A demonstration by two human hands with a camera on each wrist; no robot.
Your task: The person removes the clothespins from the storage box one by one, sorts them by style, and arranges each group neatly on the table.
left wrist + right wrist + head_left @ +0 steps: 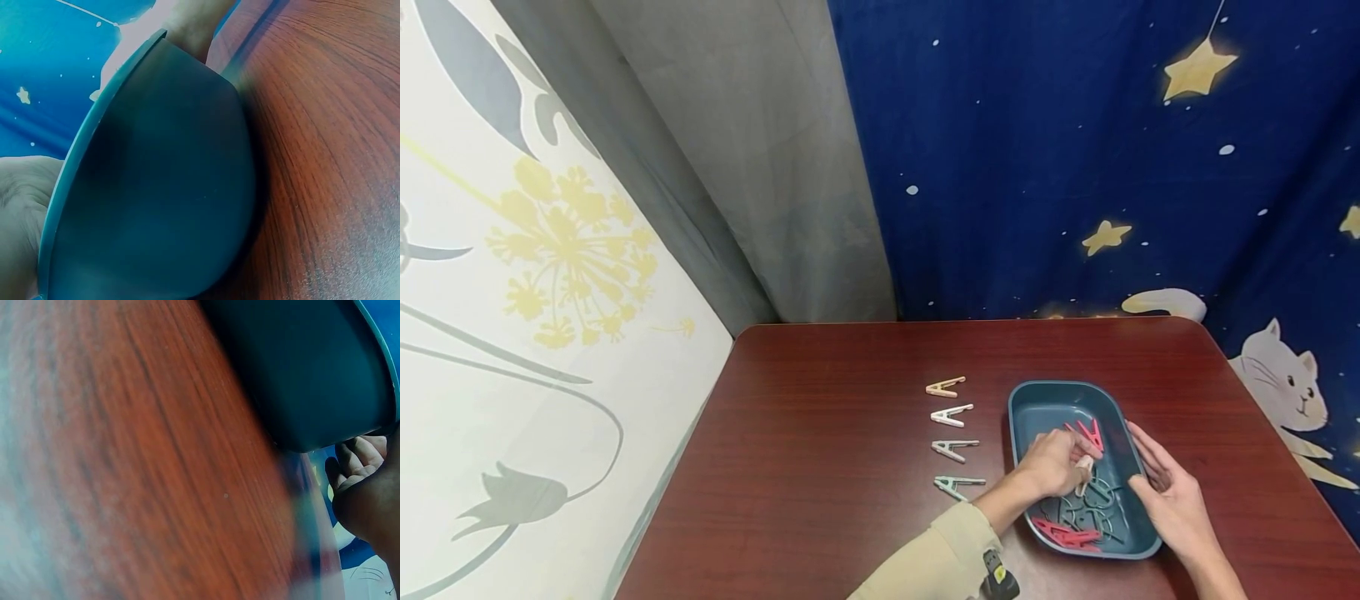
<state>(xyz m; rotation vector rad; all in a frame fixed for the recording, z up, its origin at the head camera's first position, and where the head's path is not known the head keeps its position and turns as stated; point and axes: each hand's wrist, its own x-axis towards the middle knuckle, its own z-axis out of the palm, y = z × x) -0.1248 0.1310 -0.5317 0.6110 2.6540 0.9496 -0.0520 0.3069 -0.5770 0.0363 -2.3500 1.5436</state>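
We're pinching a pale clip (1082, 486) in the left hand (1058, 463), down inside the blue tray (1052, 406) at the right of the table (820, 433). The right hand (1176, 504) is gripping the tray's right rim. Around the pale clip, teal clips (1099, 498) are lying tangled, and red clips (1067, 536) are resting by the near wall. Left of the tray, yellow (951, 382), white (951, 411), grey (956, 442) and green (958, 480) clips are forming a column. We seem to be picking out one clip; the next move probably calls for lifting it free without dragging neighbours.
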